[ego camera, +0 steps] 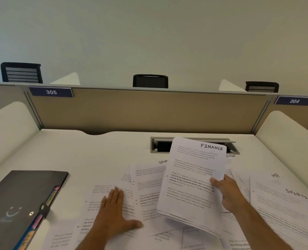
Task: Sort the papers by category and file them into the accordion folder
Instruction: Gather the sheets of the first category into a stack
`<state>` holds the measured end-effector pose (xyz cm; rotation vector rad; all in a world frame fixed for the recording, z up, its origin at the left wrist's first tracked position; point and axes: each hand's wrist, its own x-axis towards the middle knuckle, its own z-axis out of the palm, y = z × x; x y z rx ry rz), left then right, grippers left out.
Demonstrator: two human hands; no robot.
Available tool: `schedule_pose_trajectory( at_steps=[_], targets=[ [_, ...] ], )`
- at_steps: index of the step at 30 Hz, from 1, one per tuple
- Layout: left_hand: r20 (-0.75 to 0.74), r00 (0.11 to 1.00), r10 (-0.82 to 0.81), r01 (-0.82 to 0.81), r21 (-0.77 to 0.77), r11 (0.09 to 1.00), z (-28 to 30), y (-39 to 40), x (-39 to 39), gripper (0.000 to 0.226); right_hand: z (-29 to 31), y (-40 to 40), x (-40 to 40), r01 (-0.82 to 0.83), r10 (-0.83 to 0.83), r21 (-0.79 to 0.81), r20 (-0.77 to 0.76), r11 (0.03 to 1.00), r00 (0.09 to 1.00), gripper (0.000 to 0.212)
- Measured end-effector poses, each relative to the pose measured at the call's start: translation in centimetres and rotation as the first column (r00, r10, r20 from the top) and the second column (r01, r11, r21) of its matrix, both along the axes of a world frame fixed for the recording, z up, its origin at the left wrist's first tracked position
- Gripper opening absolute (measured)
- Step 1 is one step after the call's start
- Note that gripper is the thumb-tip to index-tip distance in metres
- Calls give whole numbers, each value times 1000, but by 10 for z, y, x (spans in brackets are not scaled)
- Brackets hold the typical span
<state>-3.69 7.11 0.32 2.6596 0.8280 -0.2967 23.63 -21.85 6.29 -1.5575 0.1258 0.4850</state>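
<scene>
Head view: left hand [114, 212] lies flat on loose papers [146, 179]; right hand [228, 193] grips raised FINANCE stack [191, 179].

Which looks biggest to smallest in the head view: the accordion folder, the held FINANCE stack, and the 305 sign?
1. Accordion folder, though nearness inflates it.
2. FINANCE stack.
3. 305 sign, farthest away.

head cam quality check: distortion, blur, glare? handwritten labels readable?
Head view: strong wide-angle bowing, the partition top edge curves; lighting soft and even, no glare, faint shadows under the hands. FINANCE sheet in the right hand has a sharp heading, body text only partly legible; SPORTS sheet heading readable; loose papers under the left hand and the accordion folder at frame edge are soft.
</scene>
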Motion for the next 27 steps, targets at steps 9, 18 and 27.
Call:
schedule_pose_trajectory(
  at_steps=[9,18,27],
  targets=[
    [-12,1000,20,-19,84,996,6,-23,25,144,2,1,-4,1,-1,-4,-10,1000,1000,33],
    [-113,933,-342,352,74,933,-2,-60,49,95,10,-11,-2,36,-37,61,9,998,999,40],
    [-19,862,-506,506,42,861,12,-76,57,61,12,-14,-5,43,-43,71,-3,997,999,41]
  ],
)
